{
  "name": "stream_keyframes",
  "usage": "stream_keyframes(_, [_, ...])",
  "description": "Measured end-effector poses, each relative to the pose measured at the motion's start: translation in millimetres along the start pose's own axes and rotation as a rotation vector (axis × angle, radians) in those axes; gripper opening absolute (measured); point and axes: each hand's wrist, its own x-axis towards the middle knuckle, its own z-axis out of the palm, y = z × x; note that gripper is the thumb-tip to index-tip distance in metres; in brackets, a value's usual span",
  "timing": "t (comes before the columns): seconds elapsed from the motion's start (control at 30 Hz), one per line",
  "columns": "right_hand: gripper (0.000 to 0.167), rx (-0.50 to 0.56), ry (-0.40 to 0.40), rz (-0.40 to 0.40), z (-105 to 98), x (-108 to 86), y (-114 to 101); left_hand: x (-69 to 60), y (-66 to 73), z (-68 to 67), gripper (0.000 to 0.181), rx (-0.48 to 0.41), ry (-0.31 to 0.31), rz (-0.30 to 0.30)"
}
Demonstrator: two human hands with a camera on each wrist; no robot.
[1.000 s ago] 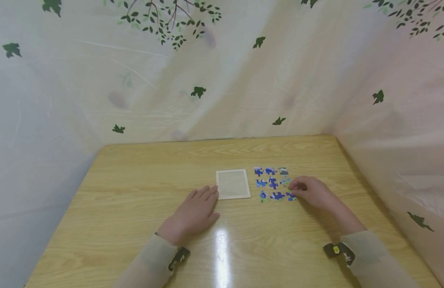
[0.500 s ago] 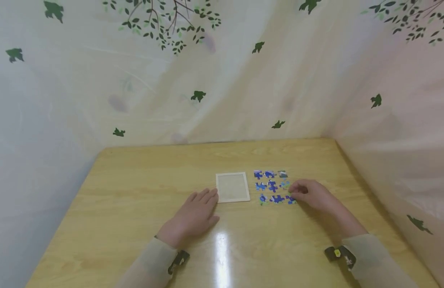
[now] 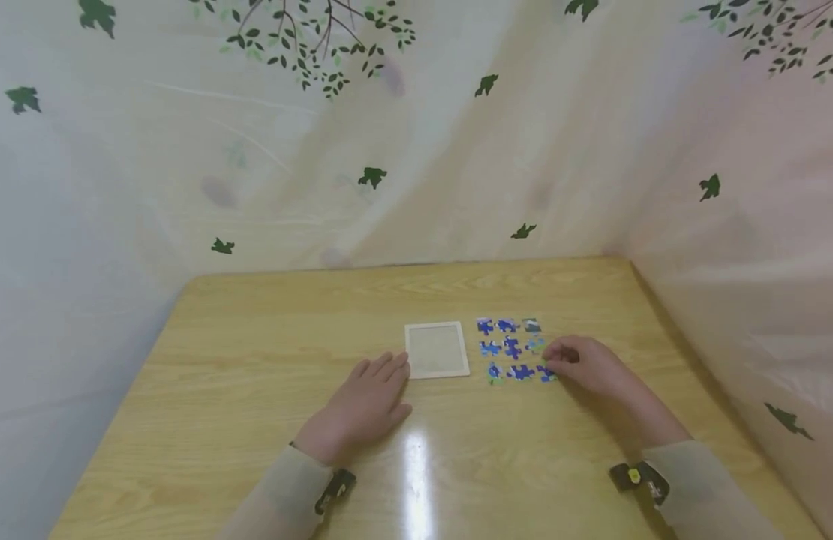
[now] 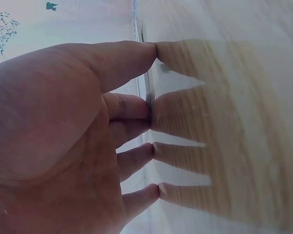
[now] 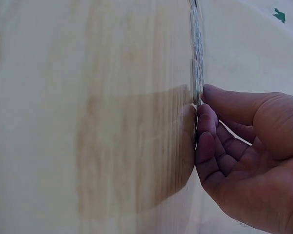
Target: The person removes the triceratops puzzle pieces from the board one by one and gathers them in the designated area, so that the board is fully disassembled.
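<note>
My left hand [image 3: 362, 405] lies flat on the table, its fingertips touching the left edge of a square white-rimmed frame [image 3: 465, 352]. In the left wrist view its fingers [image 4: 136, 156] are spread, with the tips on the tabletop. Blue and green jigsaw puzzle pieces [image 3: 511, 347] lie in three rows to the right of the frame. My right hand [image 3: 585, 362] is at the right side of these rows, thumb and fingers curled at the lower-right puzzle piece [image 3: 546, 373]. In the right wrist view the fingertips [image 5: 205, 122] meet the pieces' edge; whether they pinch one is hidden.
The wooden table [image 3: 254, 330] extends around both hands. Behind it and along its right side hangs a pale cloth [image 3: 430, 210] with a leaf print. Black wrist cameras [image 3: 638, 478] sit on both cuffs.
</note>
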Motion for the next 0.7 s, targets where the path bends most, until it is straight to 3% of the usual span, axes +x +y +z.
stream_keyframes(0.7, [0.014,0.016,-0.008,0.018,5.0,-7.5,-4.8,-9.3,0.6,1.0,0.070,-0.029,-0.001,-0.003])
